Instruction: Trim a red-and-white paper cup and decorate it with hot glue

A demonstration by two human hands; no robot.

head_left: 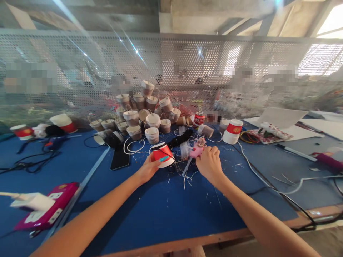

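Note:
A red and white paper cup (164, 155), with a dark cord across it, is tilted in my left hand (150, 167), whose fingers wrap round its side. To its right, my right hand (210, 162) is closed round the rear of a pink glue gun (197, 148). The gun's front points away from me, towards clear sticks (184, 144) on the blue table (166, 214). Between the hands lie white cord scraps and thin fibres. A black fuzzy strip (182, 138) rests just behind the cup.
Small grey-and-white buckets (131, 117) are heaped at the back, beside a red can (199, 119). Stacked cups (233, 131) stand to the right. A magenta power strip (49, 207) lies at the left, and a dark phone (120, 157) near the cup. Cables cross the right side.

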